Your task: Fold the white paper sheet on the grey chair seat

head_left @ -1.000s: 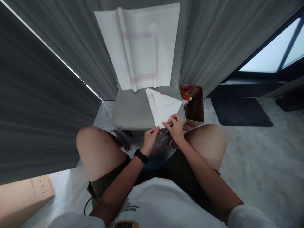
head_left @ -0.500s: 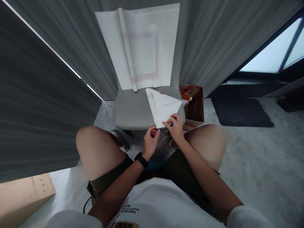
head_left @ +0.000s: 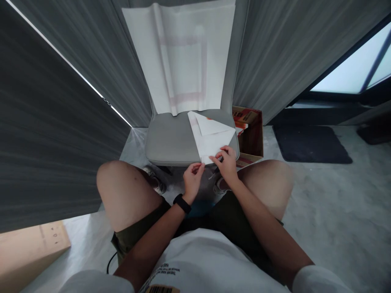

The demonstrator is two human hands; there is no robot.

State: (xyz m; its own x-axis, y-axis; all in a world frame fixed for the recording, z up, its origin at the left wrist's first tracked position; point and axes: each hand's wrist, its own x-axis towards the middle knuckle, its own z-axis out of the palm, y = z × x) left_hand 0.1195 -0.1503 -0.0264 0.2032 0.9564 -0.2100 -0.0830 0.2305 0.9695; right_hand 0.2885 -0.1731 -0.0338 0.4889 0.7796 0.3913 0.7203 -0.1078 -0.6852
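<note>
A: Hands?

B: Right hand (head_left: 226,162) pinches the near corner of the folded white paper (head_left: 212,138), thumb and fingers closed on its edge. Left hand (head_left: 193,180) sits just beside it, fingers curled, fingertips touching the same near corner. A black wristband (head_left: 182,203) is on the left wrist.

A: Paper position?

B: It lies on the right half of the grey chair seat (head_left: 168,140), folded to a triangular shape, one flap turned over on top. The near tip overhangs the seat's front edge, where both hands meet it. Some orange shows at its far edge.

A: The surface?

B: The chair seat serves as the surface: padded, grey. A large white sheet (head_left: 183,57) with faint pink lines hangs down the chair back and reaches the seat.

A: Surroundings?

B: The person sits facing the chair, bare knees either side of the hands. Grey curtain (head_left: 61,122) left and behind. An open cardboard box (head_left: 251,134) stands right of the chair. A dark mat (head_left: 310,143) lies on the pale floor beyond. A bright window (head_left: 357,67) is upper right, and a tan box (head_left: 29,252) lower left.
</note>
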